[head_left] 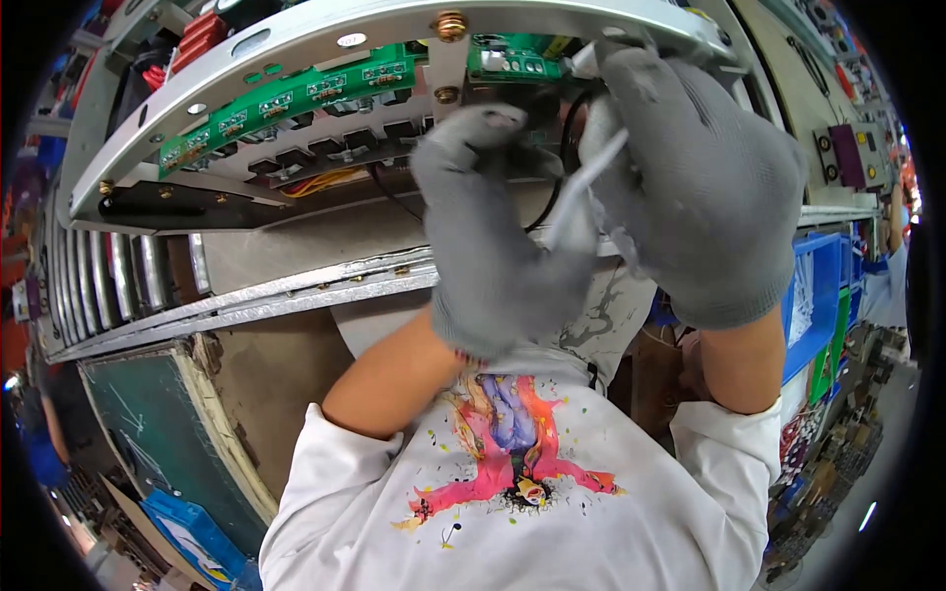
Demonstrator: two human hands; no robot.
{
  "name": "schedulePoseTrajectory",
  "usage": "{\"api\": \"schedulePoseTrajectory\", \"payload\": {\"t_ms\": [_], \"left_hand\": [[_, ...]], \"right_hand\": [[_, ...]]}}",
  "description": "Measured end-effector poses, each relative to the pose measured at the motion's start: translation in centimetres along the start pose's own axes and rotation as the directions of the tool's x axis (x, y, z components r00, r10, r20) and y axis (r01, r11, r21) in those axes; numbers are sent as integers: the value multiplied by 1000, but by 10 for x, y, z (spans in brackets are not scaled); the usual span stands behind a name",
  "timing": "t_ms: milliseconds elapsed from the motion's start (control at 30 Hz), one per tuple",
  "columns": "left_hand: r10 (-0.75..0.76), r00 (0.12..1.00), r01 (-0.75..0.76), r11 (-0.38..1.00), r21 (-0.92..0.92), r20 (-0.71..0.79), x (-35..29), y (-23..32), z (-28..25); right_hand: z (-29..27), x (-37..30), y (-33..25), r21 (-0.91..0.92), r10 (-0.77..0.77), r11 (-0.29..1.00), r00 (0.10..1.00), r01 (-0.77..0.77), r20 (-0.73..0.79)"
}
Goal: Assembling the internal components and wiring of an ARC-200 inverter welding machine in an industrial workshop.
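Observation:
Both hands wear grey knitted gloves and are blurred by motion. My right hand (700, 177) is closed at the right end of a metal chassis (581, 20), its fingers bent round a thin white strip (589, 185). What kind of strip it is, I cannot make out. My left hand (493, 236) is beside it, fingers curved and the thumb side apart from them, nothing visible in its grip. The strip's lower end passes close to that hand; whether they touch is unclear. Green circuit boards (296, 98) line the chassis, and a black cable (564, 148) loops between the hands.
A brass-coloured screw (449, 27) sits on the chassis's upper rail. Metal rollers (123, 271) lie to the left, beyond the bench's metal edge (305, 286). On the right are a blue bin (813, 295) and a purple-and-grey device (849, 156). A green board (168, 424) leans at lower left.

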State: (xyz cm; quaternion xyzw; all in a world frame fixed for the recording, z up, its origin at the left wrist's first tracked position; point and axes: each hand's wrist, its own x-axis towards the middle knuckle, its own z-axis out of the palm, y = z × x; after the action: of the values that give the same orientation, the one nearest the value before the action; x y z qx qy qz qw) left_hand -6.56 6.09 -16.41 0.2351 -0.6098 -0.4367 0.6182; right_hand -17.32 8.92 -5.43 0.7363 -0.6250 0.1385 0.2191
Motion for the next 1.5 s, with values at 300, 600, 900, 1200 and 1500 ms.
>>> {"api": "schedulePoseTrajectory", "payload": {"t_ms": [300, 600, 900, 1200, 1500], "left_hand": [[-366, 859, 439, 170, -882, 357, 17, 35, -27], [-196, 912, 410, 479, -776, 361, 12, 26, -38], [-125, 988, 150, 620, -770, 92, 18, 32, -33], [85, 984, -114, 976, 186, 156, -45, 20, -124], [-162, 971, -24, 661, 750, 174, -42, -18, -141]], "right_hand": [[-2, 17, -34, -74, 14, 997, 1000, -14, 7], [4, 23, -46, 81, -39, 995, 984, 54, -176], [-13, 24, -38, 381, 59, 922, 998, -69, 39], [70, -104, -65, 265, 139, 956, 990, -129, -19], [100, -5, -62, 22, 211, 977, 973, -214, 94]]}}
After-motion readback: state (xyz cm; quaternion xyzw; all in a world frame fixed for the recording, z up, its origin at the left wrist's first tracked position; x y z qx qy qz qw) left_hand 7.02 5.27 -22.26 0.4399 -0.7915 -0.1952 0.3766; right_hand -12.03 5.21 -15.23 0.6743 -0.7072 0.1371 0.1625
